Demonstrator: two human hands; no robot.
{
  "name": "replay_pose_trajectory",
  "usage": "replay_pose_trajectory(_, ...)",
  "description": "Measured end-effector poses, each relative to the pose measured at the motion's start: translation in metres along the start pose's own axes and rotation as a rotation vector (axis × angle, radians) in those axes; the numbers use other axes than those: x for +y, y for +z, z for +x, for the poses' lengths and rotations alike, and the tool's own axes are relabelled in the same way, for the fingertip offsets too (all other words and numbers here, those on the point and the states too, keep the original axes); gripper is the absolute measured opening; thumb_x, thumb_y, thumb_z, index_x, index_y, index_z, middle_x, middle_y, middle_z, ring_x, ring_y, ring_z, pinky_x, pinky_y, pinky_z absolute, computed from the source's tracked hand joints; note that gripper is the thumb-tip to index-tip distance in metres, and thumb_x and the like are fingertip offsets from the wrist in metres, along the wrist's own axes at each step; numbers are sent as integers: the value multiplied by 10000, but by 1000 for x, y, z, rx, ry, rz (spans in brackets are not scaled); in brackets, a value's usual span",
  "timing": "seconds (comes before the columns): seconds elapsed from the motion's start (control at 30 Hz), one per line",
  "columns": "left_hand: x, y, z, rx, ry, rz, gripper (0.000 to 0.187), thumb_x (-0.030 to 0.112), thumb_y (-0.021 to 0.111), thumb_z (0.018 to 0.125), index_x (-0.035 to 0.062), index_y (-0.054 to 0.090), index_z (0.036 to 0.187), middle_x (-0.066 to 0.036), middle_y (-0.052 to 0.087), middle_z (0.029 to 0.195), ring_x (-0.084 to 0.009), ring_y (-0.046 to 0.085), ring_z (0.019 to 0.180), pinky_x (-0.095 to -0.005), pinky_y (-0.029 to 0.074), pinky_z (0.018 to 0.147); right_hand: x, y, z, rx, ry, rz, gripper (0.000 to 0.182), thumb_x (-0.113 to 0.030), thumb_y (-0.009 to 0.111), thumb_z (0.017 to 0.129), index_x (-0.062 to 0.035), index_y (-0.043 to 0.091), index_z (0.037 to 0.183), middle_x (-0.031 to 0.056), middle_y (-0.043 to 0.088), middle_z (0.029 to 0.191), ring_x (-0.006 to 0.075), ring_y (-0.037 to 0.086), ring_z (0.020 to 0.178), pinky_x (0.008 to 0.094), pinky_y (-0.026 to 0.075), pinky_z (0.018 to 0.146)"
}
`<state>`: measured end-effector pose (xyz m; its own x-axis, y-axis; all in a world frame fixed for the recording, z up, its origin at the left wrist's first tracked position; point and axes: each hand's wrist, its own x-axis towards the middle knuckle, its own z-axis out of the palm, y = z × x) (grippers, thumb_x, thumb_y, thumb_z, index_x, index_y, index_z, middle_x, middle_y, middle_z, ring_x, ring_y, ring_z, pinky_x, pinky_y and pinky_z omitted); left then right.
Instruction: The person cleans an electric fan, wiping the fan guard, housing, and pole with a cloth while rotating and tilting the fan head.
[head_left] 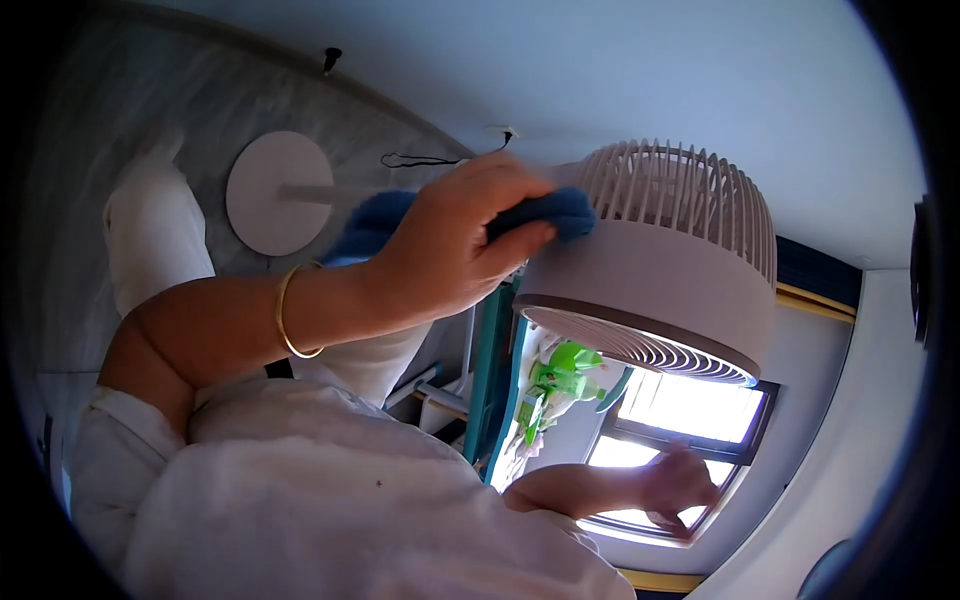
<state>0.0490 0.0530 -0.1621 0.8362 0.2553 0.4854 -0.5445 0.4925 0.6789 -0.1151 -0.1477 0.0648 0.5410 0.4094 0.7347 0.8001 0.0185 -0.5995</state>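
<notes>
A pale wall (700, 60) stretches behind and above the fan (650, 275), and a grey, marbled floor (100, 90) lies to the fan's left. The person, in loose white clothes (300, 500), is below and left of the fan. The fan's wide drum carries a ribbed cage (690, 195) on top, and the cage encloses inner parts too dim to make out; a spiral grille (650, 345) faces down. Left of the fan, its round base (275, 215) rests on the floor. Below the fan, a dark-framed window (690, 410) glows. Below and left of the fan is a teal-edged table (490, 370), with bright green items (570, 370) near it; whether they are containers is unclear.

The left hand (455, 235), a gold bangle (283, 310) on its wrist, grips a bunched blue cloth (570, 213) between thumb and fingers. The cloth touches the fan's left side, near where cage meets drum. The right hand (680, 490) is below the fan, in front of the window, fingers bent; whether it holds anything cannot be told. A thin black cord (425, 160) shows left of the fan.
</notes>
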Motion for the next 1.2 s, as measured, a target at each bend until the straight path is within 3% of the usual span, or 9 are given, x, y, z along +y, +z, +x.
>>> replay_pose_trajectory(0.03, 0, 3, 7, 10, 53, 31, 270, 14, 700, 766, 9, 610, 1020, -88, 599, 890, -186, 579, 742, -298, 460, 649, -3, 20, 36, 147, 64, -330, 223, -252, 660, 870, -90, 524, 798, 66, 611, 843, 172, 573, 706, 322, 426, 558)
replay_pose_trajectory(0.1, 5, 3, 15, 10, 131, 116, 287, 7, 724, 729, 9, 624, 998, -103, 601, 881, -217, 585, 718, -310, 460, 626, -38, -68, 56, 184, 263, -945, 369, -360, 631, 862, -86, 548, 1094, 108, 591, 1169, 262, 553, 1091, 467, 454, 874)
replay_pose_trajectory(0.17, 12, 4, 18, -6, 173, 220, 306, 8, 735, 707, 13, 630, 995, -110, 602, 881, -245, 593, 713, -317, 466, 619, 24, -54, 102, 154, 357, -1374, 591, -548, 474, 884, -116, 494, 1288, 115, 503, 1345, 298, 439, 1279, 530, 334, 1051)
replay_pose_trajectory(0.2, 14, 3, 20, -22, 170, 246, 311, 10, 736, 703, 15, 630, 995, -111, 602, 882, -253, 595, 715, -323, 469, 619, 45, -45, 112, 75, 422, -1414, 709, -650, 364, 891, -134, 447, 1371, 112, 451, 1409, 302, 373, 1342, 542, 256, 1106)
replay_pose_trajectory(0.27, 15, 3, 14, -46, 174, 295, 320, 15, 737, 694, 18, 630, 995, -113, 603, 885, -269, 599, 719, -335, 476, 619, 59, -41, 121, 68, 606, -1093, 869, -757, 228, 844, -131, 358, 1433, 137, 346, 1472, 310, 303, 1375, 553, 300, 1086)
replay_pose_trajectory(0.37, 16, 5, 18, -77, 207, 371, 315, 15, 727, 692, 24, 631, 992, -110, 603, 894, -271, 605, 734, -352, 484, 632, 53, -70, 129, -93, 685, -816, 903, -777, 220, 827, -138, 308, 1459, 112, 270, 1514, 296, 240, 1403, 532, 206, 1133)
replay_pose_trajectory(0.57, 5, 6, 40, -119, 194, 393, 242, 35, 659, 744, 15, 623, 983, -120, 603, 887, -300, 595, 771, -382, 481, 660, 55, -41, 124, -166, 667, -1103, 887, -748, 330, 805, -143, 325, 1454, 105, 341, 1484, 277, 305, 1381, 487, 253, 1121)
replay_pose_trajectory(0.87, -38, 22, 109, -138, 181, 349, 145, 88, 612, 793, 18, 633, 918, -122, 587, 843, -312, 575, 777, -402, 455, 679, 54, -51, 123, -137, 684, -1033, 860, -702, 361, 821, -126, 312, 1458, 121, 300, 1502, 276, 305, 1382, 477, 276, 1113)
replay_pose_trajectory(1.2, 26, -17, 48, -411, 227, 344, 270, -8, 669, 705, 39, 595, 960, -132, 565, 906, -311, 562, 808, -382, 452, 675, 65, -46, 117, -64, 619, -904, 888, -678, 367, 845, -51, 251, 1462, 167, 253, 1507, 318, 341, 1352, 466, 367, 1074)
